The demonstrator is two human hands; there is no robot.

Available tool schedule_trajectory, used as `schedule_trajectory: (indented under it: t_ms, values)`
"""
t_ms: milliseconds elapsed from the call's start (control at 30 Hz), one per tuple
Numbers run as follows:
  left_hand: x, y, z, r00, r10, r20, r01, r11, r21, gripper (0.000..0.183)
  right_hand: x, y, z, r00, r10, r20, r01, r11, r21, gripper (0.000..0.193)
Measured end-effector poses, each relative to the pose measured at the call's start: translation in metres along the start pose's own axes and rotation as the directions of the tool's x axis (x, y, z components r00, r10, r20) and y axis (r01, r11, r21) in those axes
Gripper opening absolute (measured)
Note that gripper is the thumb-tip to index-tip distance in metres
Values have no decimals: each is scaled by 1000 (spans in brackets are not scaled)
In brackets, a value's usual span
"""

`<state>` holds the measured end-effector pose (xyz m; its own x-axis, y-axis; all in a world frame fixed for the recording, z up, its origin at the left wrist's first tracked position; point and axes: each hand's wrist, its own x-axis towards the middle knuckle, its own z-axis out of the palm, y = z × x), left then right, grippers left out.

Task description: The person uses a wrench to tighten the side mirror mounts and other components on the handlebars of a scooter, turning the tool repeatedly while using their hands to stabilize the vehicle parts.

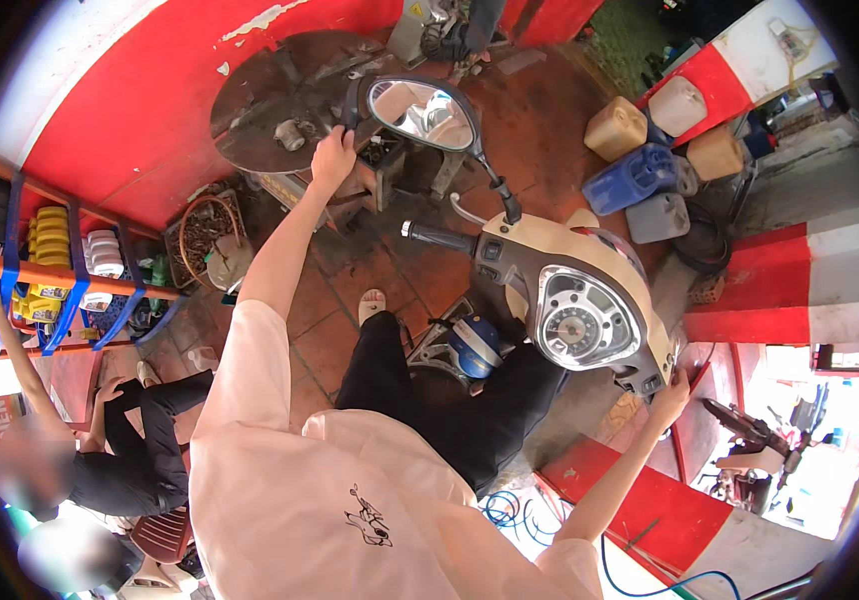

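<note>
A beige and brown scooter's front end (pixel 582 320) stands before me, its round dial facing up. My right hand (pixel 672 402) is closed at the right end of the handlebar, and the grip there is mostly hidden by it. Out to the far left, my left hand (pixel 335 160) is raised and closed on a narrow dark piece (pixel 353 105) next to the mirror's edge; its kind cannot be made out. The scooter's left mirror (pixel 422 112) rises on a black stalk. Below it the left handlebar grip (pixel 440 236) has no hand on it. A blue and white helmet (pixel 476 346) rests between my legs.
A round dark worktable (pixel 280 100) stands against the red wall. Several jerrycans (pixel 630 180) sit at the far right. At left, a shelf (pixel 75 270) holds bottles, with a seated person (pixel 140 440) beside it. Another motorbike (pixel 750 450) is at right, and a blue hose (pixel 510 512) lies nearby.
</note>
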<state>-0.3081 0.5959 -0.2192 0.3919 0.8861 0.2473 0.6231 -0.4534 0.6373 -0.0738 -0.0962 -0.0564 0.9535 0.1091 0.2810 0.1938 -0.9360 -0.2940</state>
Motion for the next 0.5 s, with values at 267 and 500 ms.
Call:
schedule_trajectory:
  t_ms: [267, 500]
  values:
    - [62, 8, 66, 938, -229, 261, 303, 907, -293, 31, -1, 8, 1, 998, -49, -42, 53, 993, 106, 35]
    - [103, -30, 111, 973, -232, -5, 204, 862, -465, 29, 8, 30, 19, 996, -54, -75, 71, 966, 250, 33]
